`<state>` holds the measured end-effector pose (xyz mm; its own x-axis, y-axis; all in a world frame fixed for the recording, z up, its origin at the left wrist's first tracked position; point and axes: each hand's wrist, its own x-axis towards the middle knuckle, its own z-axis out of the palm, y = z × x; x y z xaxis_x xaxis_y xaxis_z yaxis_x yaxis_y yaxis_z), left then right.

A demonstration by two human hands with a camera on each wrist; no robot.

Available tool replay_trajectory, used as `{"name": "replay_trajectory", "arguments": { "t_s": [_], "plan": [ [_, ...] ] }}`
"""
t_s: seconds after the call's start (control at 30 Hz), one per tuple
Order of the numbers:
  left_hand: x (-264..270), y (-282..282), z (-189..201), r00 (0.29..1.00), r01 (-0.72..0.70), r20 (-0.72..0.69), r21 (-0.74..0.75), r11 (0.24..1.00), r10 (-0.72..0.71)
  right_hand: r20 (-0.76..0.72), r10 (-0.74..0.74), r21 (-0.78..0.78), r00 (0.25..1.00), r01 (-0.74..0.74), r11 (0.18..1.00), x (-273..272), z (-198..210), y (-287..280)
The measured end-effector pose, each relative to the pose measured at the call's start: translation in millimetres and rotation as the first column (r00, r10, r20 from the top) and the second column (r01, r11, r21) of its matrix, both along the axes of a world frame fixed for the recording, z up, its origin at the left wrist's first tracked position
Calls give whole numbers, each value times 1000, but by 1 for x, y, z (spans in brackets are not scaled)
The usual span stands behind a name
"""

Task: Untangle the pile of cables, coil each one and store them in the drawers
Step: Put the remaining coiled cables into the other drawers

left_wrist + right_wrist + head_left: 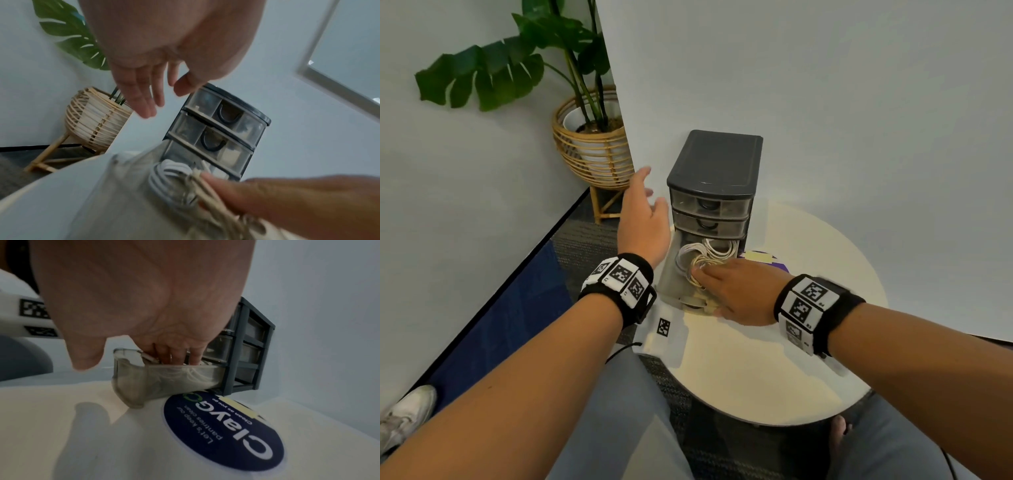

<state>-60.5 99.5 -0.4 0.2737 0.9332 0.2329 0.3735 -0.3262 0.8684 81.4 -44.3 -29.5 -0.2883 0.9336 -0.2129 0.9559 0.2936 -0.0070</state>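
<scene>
At frame centre we count three drawers (709, 219); the bottom one (681, 277) is pulled out, our right hand (739, 291) pressing coiled cables (705, 255) inside, our left hand (643, 219) spread empty

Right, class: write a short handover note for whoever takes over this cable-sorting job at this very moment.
Left hand: open, holding nothing, raised beside the drawer unit.
Right hand: fingers down inside the pulled-out bottom drawer, pressing on the coiled cables; whether it grips one is unclear.
Things: the unit stands on the round table. The top drawer and middle drawer are pushed in; the bottom one tilts down to the tabletop.
Done: several white and beige coils are in the bottom drawer; no loose cables show on the table.
Left: settle the coils, withdraw the hand, slide the drawer shut.
</scene>
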Motion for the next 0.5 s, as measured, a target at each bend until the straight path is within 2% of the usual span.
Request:
{"name": "replay_trajectory", "arguments": {
  "t_s": [0.03,0.13,0.27,0.37,0.5],
  "plan": [
    [4,0,4,997,68,27,25,997,-69,6,4,15,1000,-4,1000,1,-1,2],
    [13,1,5,962,249,-129,51,967,-241,33,-17,14,999,16,1000,6,0,9],
    [15,5,-2,957,234,-202,111,966,-208,74,-51,33,996,48,998,10,-1,15],
    [15,7,-1,957,235,-199,112,965,-210,103,-155,68,982,149,987,13,-3,14],
    [12,7,-2,947,260,-227,115,959,-230,165,-143,340,976,80,937,8,-11,9]
  ]
}}
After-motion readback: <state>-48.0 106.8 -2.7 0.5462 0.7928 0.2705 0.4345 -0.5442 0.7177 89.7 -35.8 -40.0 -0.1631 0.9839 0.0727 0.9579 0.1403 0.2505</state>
